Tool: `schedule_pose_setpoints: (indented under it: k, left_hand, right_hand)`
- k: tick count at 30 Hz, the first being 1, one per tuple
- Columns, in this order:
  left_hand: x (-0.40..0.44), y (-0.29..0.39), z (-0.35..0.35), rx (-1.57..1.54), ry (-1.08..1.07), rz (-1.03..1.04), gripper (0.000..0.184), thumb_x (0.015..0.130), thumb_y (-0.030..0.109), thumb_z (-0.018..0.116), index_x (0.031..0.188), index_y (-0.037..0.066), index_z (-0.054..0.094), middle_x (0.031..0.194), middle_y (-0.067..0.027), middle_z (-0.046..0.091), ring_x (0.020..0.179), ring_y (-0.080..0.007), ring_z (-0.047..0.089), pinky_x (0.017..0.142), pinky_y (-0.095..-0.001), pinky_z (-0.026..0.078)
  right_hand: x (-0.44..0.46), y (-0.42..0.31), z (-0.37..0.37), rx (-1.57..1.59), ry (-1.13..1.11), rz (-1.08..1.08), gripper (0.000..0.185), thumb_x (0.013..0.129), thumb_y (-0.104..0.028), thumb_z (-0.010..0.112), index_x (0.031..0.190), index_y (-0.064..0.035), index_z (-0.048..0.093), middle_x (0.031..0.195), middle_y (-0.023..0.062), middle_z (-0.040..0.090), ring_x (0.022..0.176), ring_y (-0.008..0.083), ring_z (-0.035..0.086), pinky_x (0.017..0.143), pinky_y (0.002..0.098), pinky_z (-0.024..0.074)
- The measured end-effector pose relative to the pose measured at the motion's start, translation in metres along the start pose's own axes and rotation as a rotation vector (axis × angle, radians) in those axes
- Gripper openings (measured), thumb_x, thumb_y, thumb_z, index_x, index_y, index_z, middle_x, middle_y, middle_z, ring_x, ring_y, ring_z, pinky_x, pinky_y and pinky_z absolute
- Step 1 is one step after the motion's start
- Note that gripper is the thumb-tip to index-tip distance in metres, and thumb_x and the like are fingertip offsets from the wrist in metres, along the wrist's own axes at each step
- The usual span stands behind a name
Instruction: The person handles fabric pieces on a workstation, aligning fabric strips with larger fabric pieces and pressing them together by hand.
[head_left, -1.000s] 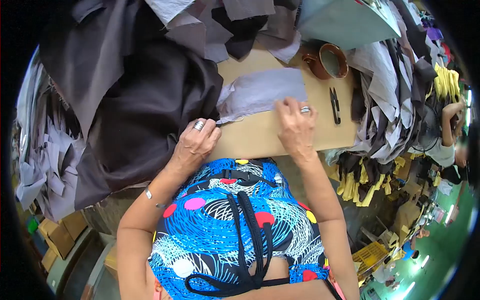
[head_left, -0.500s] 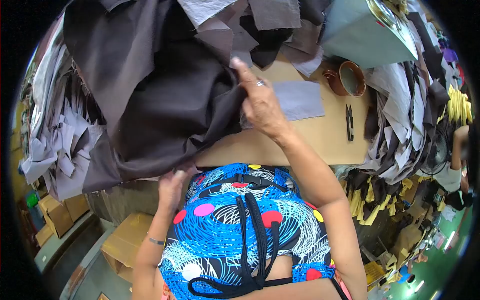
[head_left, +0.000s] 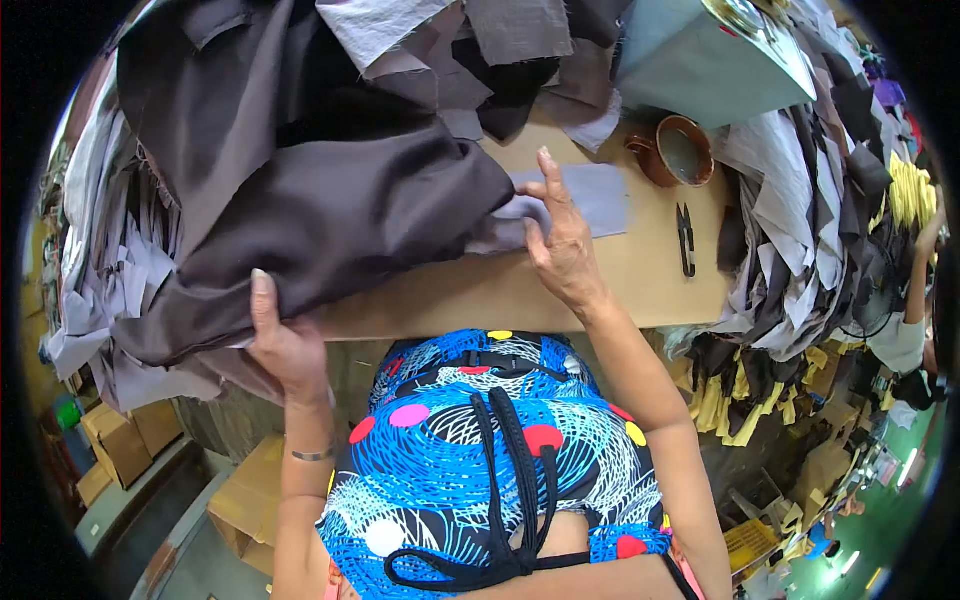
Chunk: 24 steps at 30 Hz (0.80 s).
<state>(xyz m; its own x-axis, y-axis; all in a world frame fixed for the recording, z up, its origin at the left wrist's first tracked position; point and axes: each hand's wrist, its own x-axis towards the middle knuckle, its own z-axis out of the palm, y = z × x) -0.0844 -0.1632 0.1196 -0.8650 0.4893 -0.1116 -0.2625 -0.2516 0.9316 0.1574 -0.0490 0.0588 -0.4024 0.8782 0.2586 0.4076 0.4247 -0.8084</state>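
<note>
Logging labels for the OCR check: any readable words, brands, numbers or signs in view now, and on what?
No readable text anywhere.
Dark cloth: no lettering seen.
Brown cup and black snips: no marking I can make out.
Pale grey casing: small red mark, too small to read.
Background at right: too small and blurred to tell.

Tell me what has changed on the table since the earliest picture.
The left hand moved left and now grips the near edge of the dark cloth. That cloth's right end has come right, over part of the pale piece. The right hand shifted left to that end; whether it grips is unclear. The brown mug and black snips stayed put.
</note>
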Motion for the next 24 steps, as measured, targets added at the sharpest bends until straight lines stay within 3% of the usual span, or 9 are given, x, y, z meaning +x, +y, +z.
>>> schedule_pose_setpoints:
  k: [1,3,5,8,11,13,17,20,24]
  left_hand:
    - [0.007,0.004,-0.003,0.115,-0.029,0.102,0.045,0.079,0.005,0.064,0.121,0.001,0.049,0.119,-0.0113,0.054,0.106,-0.0217,0.054,0.094,-0.0348,0.043]
    - [0.027,0.021,-0.022,0.9,-0.062,0.627,0.05,0.07,-0.001,0.067,0.118,0.002,0.054,0.112,-0.014,0.059,0.098,-0.0236,0.058,0.089,-0.0339,0.046]
    - [0.052,0.054,-0.038,1.388,0.105,1.034,0.053,0.064,-0.003,0.071,0.115,0.001,0.057,0.102,-0.0158,0.065,0.087,-0.0248,0.063,0.083,-0.0329,0.049]
    - [0.1,0.115,-0.054,1.412,0.307,1.346,0.056,0.055,-0.004,0.077,0.108,0.002,0.062,0.09,-0.0174,0.067,0.082,-0.0254,0.066,0.075,-0.0353,0.052]
    - [0.124,0.166,-0.042,1.439,0.15,1.579,0.05,0.059,-0.002,0.072,0.108,0.003,0.061,0.091,-0.0168,0.066,0.08,-0.0265,0.065,0.074,-0.0362,0.052]
    - [0.123,0.164,-0.015,1.491,-0.162,1.614,0.046,0.062,-0.001,0.069,0.107,0.003,0.061,0.092,-0.0164,0.066,0.079,-0.0272,0.065,0.073,-0.0368,0.051]
    - [0.102,0.086,0.039,1.652,-0.819,1.415,0.039,0.067,0.001,0.062,0.106,0.004,0.059,0.093,-0.0157,0.065,0.077,-0.0286,0.064,0.071,-0.0379,0.05]
    - [0.09,0.012,0.054,1.777,-1.074,1.276,0.034,0.071,0.003,0.058,0.106,0.005,0.058,0.094,-0.0151,0.064,0.076,-0.0297,0.063,0.069,-0.0388,0.049]
    - [0.071,-0.026,0.056,1.79,-1.264,0.972,0.03,0.075,0.0,0.047,0.103,0.007,0.054,0.097,-0.0131,0.059,0.077,-0.0295,0.06,0.068,-0.0398,0.046]
  right_hand:
    - [-0.003,0.002,-0.001,-0.006,0.014,0.011,0.078,0.072,0.012,0.048,0.142,-0.0102,0.023,0.107,0.0136,0.059,0.101,0.0279,0.057,0.092,0.0364,0.0418]
    - [-0.006,0.005,-0.004,-0.018,0.047,0.033,0.078,0.072,0.012,0.048,0.142,-0.0102,0.024,0.104,0.012,0.06,0.101,0.0265,0.058,0.093,0.0361,0.0414]
    - [-0.01,0.007,-0.009,0.003,0.061,0.066,0.076,0.072,0.012,0.048,0.142,-0.0101,0.024,0.102,0.011,0.06,0.097,0.0245,0.059,0.092,0.035,0.0424]
    - [-0.015,0.012,-0.018,0.002,0.08,0.132,0.074,0.073,0.011,0.047,0.141,-0.0095,0.026,0.101,0.0095,0.061,0.091,0.02,0.059,0.088,0.033,0.044]
    - [-0.013,0.013,-0.028,0.088,0.124,0.202,0.071,0.075,0.01,0.046,0.141,-0.0087,0.026,0.101,0.0086,0.06,0.087,0.0161,0.057,0.086,0.0308,0.0446]
    - [-0.008,0.012,-0.033,0.195,0.182,0.236,0.071,0.075,0.01,0.045,0.141,-0.0087,0.026,0.101,0.0082,0.06,0.086,0.0147,0.056,0.084,0.0293,0.0445]
    - [0.003,0.011,-0.04,0.44,0.349,0.239,0.071,0.076,0.01,0.043,0.142,-0.0086,0.022,0.101,0.008,0.059,0.085,0.0133,0.055,0.083,0.0276,0.0441]
    - [0.006,0.011,-0.048,0.566,0.471,0.216,0.069,0.081,0.009,0.04,0.142,-0.0069,0.015,0.105,0.0113,0.058,0.086,0.0133,0.055,0.084,0.0274,0.0437]
    - [-0.001,0.014,-0.054,0.656,0.622,0.226,0.068,0.081,0.009,0.041,0.142,-0.0065,0.015,0.11,0.0132,0.055,0.088,0.0127,0.055,0.085,0.028,0.0433]
